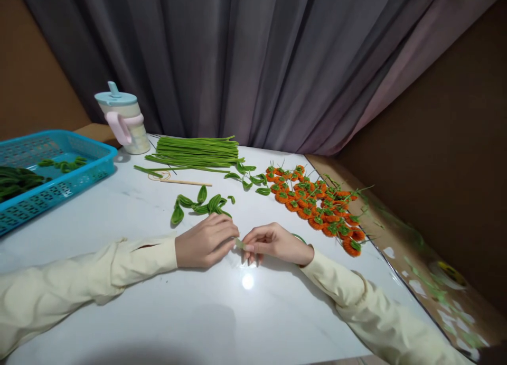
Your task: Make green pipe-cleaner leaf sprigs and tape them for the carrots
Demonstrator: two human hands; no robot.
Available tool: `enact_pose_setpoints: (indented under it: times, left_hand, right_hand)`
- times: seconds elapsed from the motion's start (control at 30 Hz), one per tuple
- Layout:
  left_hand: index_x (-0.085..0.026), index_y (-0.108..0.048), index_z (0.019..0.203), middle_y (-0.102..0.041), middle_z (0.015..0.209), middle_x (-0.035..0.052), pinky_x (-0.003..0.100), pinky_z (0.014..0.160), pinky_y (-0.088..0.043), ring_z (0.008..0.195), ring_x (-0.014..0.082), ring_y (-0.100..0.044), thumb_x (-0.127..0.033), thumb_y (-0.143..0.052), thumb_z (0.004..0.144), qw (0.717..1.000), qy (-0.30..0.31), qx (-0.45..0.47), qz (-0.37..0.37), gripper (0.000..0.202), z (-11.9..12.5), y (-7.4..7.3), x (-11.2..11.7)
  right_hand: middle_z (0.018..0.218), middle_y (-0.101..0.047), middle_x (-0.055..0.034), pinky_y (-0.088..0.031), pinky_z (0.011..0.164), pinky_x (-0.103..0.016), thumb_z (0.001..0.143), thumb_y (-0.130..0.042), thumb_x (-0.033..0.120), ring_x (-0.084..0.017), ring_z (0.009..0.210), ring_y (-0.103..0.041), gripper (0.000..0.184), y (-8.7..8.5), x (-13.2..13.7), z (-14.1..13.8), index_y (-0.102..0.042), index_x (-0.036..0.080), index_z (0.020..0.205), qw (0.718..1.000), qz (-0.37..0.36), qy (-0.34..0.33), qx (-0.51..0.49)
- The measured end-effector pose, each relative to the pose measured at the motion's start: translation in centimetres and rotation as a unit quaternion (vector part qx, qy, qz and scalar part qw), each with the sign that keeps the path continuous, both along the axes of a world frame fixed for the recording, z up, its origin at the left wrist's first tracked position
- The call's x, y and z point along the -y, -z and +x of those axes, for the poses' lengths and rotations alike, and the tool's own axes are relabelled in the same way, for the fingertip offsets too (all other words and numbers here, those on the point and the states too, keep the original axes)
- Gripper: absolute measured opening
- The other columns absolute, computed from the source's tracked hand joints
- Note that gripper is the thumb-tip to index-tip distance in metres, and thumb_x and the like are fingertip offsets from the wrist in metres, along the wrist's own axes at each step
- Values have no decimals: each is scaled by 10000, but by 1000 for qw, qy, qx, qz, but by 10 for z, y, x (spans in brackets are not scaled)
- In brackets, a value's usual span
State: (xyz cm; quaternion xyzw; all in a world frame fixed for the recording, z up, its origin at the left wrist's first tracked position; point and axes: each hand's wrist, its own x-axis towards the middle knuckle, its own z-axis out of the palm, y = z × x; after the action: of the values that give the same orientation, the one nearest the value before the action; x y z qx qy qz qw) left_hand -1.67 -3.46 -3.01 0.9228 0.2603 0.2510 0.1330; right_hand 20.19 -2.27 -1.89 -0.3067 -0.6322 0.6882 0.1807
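Note:
My left hand [206, 242] is closed, its fingertips meeting one end of a small pale green strip [240, 243]. My right hand [275, 243] pinches the strip's other end between thumb and fingers. What else may be inside the left fingers is hidden. Just beyond my left hand lie several green fuzzy leaf shapes [202, 207], which look made of pipe cleaners. A cluster of orange fuzzy flower heads [317, 209] with green undersides and thin stems sits to the right of my right hand.
Green pipe cleaners [196, 152] lie bundled at the table's back, with a thin wooden stick [186, 183] in front. More leaves [247, 176] lie beside them. At left stand a blue basket [85, 177] and a lidded cup [127, 124]. Scraps litter the floor right of the table [178, 312].

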Motion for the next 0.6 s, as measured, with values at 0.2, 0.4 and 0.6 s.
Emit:
enact_pose_setpoints:
  times: [0.2, 0.4, 0.6]
  left_hand:
    - [-161, -505, 916, -601, 873, 78, 338, 773, -363, 892, 216, -497, -130, -387, 859, 1000, 26, 14, 6, 135, 0, 0, 0]
    - [-166, -460, 879, -568, 843, 74, 339, 750, -360, 869, 216, -484, -117, -368, 854, 1000, 11, 6, 2, 108, 0, 2, 0]
    - [-169, -435, 812, -525, 769, 57, 336, 707, -350, 806, 208, -468, -129, -356, 823, 1000, -14, 16, 8, 88, -1, 4, 0]
  right_hand:
    - [729, -667, -80, -492, 497, -197, 754, -695, 438, -115, 579, -605, 390, 2, 0, 2, -653, 73, 887, 1000, -2, 2, -10]
    - [702, -659, -57, -411, 384, -130, 712, -734, 436, -95, 521, -584, 386, -4, -7, -2, -637, 92, 858, 999, 0, -19, 41]
    - [619, -639, -26, -403, 311, -126, 741, -707, 442, -70, 380, -527, 368, 0, -21, -11, -611, 102, 844, 996, -27, -70, 53]
